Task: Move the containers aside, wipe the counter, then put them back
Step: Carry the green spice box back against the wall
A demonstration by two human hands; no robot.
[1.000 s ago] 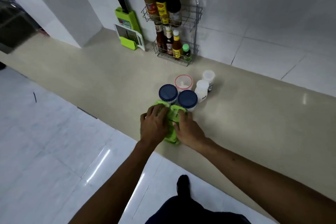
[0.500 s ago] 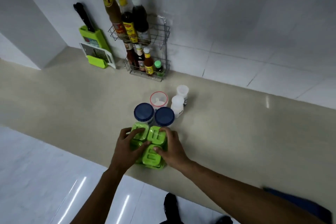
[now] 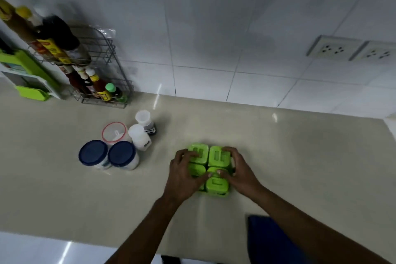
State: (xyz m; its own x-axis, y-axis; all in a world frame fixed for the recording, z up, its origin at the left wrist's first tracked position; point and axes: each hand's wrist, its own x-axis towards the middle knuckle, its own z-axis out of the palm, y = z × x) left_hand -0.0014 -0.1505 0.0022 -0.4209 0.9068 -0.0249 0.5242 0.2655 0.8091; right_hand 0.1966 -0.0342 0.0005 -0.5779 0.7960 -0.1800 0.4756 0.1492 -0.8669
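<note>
A green set of square lidded containers (image 3: 216,157) sits on the beige counter (image 3: 300,156), right of the other jars. My left hand (image 3: 184,176) grips its left side and my right hand (image 3: 240,173) grips its right side. To the left stand two blue-lidded jars (image 3: 93,153) (image 3: 122,153), a red-rimmed clear tub (image 3: 113,132) and two small white bottles (image 3: 138,135) (image 3: 143,118). A blue cloth (image 3: 272,240) lies at the counter's front edge under my right forearm.
A wire rack of sauce bottles (image 3: 96,83) stands against the tiled wall at the left, with a green knife holder (image 3: 25,75) beside it. Two wall sockets (image 3: 334,49) sit at the upper right. The counter's front edge runs along the bottom left.
Both hands have slid the green container set to the right, away from the blue-lidded jars it stood against. The view has shifted right too.
</note>
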